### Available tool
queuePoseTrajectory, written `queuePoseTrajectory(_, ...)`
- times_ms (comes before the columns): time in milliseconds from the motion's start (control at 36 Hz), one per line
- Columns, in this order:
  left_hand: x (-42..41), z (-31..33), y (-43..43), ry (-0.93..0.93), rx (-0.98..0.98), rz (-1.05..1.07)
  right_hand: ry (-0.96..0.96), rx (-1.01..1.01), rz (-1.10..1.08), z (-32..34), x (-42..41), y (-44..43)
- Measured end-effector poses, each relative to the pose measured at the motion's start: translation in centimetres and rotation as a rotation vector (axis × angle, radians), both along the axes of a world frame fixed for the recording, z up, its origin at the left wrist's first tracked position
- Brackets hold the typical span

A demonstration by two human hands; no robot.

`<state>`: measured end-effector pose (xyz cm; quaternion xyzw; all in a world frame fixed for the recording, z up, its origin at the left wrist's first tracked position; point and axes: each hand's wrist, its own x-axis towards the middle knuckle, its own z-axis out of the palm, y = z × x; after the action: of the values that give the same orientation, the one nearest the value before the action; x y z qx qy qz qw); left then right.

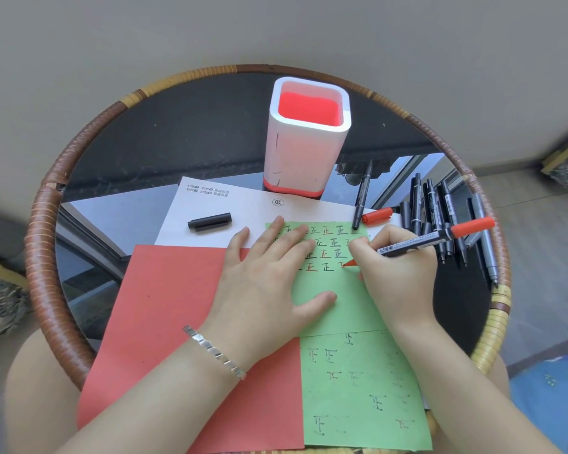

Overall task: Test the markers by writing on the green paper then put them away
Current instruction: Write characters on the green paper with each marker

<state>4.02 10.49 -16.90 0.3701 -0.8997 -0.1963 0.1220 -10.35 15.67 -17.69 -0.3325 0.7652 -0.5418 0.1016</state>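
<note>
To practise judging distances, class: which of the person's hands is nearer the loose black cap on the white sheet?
Left. The left hand lies flat on the green paper, just right of the black cap; the right hand grips a red marker further right.

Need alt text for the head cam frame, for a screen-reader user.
The right hand writes with a red marker on green paper while the left hand presses the sheet flat. More markers lie to the right on a round table, with a white pen holder at the back.
</note>
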Motion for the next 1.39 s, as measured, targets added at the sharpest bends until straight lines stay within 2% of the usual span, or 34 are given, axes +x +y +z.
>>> queuePoseTrajectory(778,0.0,0.1,0.0,0.005,-0.001,-0.003,-0.045,-0.005,0.063,0.3,0.2,0.1)
queuePoseTrajectory(1056,0.1,0.0,0.0,0.016,-0.008,-0.003,-0.032,0.005,-0.021,0.5,0.1,0.3)
queuePoseTrajectory(1222,0.0,0.0,0.0,0.017,-0.008,-0.001,-0.075,-0.108,-0.056,1.0,-0.2,0.4)
queuePoseTrajectory(1389,0.0,0.1,0.0,-0.002,-0.008,-0.002,-0.111,-0.147,0.087,1.8,-0.7,0.6)
